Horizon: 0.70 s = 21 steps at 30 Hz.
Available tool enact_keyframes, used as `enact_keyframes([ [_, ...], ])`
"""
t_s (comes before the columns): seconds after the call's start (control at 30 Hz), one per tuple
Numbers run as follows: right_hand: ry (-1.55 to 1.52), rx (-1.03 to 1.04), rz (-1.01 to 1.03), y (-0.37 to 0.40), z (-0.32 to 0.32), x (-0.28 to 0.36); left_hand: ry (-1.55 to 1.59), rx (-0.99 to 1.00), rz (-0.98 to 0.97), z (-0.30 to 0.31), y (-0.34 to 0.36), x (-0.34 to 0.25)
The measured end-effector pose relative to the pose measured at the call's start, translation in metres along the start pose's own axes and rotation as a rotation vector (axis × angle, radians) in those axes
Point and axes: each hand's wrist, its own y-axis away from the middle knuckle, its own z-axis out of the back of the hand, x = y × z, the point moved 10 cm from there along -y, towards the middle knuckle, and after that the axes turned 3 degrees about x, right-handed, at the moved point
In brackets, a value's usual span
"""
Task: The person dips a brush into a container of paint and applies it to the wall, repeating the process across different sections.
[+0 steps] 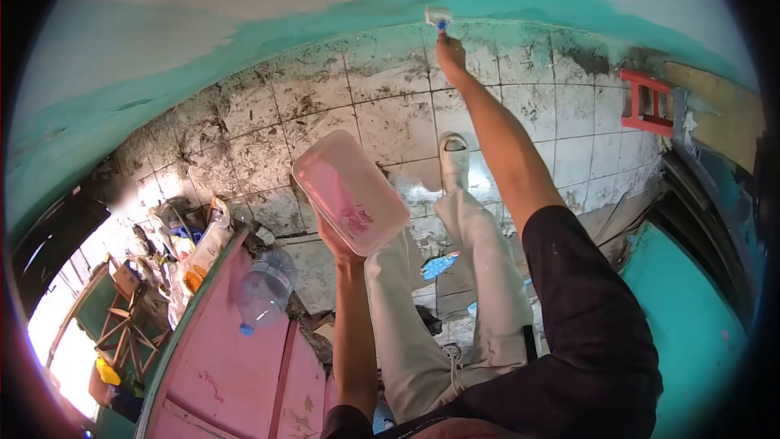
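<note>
My right hand [451, 57] is stretched far forward, its fingers wrapped round the handle of a small paint roller [438, 16]. The roller's pale head is at the lower part of a wall [309, 20], where a green painted band meets the tiled floor. My left hand [337, 237] holds a rectangular translucent plastic container [349, 193] from its lower left side. Pink marks show on the container, which is tilted; part of my left hand is hidden behind it.
Dirty tiles [390, 126] cover the floor. A clear plastic bottle [266, 291] lies on a pink panel [219, 349] at lower left, near piled clutter [191, 248]. A red stool [647, 102] and a green surface [678, 317] are on the right.
</note>
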Motion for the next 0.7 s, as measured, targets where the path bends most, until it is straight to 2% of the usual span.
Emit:
enact_keyframes([
  [0.07,-0.095,0.075,-0.157,-0.011,-0.002,-0.018,-0.042,-0.055,-0.022,0.015,-0.005,-0.004],
  [0.13,-0.189,0.053,-0.046,-0.028,0.002,-0.017,-0.07,-0.052,-0.014,0.036,-0.008,-0.005],
  [0.2,-0.233,0.014,-0.012,-0.023,0.022,0.0,-0.048,-0.026,0.024,0.025,-0.003,-0.003],
  [0.23,-0.358,0.044,0.015,-0.019,0.029,0.011,-0.02,0.009,0.052,0.015,-0.003,-0.002],
  [0.27,-0.484,0.074,0.046,-0.011,0.038,0.026,-0.018,0.017,0.052,0.011,-0.002,-0.003],
  [0.4,-0.644,0.113,0.108,0.052,0.122,0.124,0.013,0.017,0.057,-0.009,0.003,-0.008],
  [0.5,-0.694,0.033,0.219,0.105,0.193,0.203,-0.007,0.058,0.047,-0.031,0.007,-0.017],
  [0.57,-0.647,-0.075,0.395,0.13,0.228,0.246,-0.018,0.102,0.042,-0.044,0.005,-0.023],
  [0.67,-0.649,-0.091,0.523,0.1,0.202,0.242,-0.046,0.067,-0.057,-0.051,-0.002,-0.039],
  [0.7,-0.71,0.033,0.45,0.079,0.168,0.223,-0.082,0.128,-0.054,-0.06,-0.002,-0.041],
])
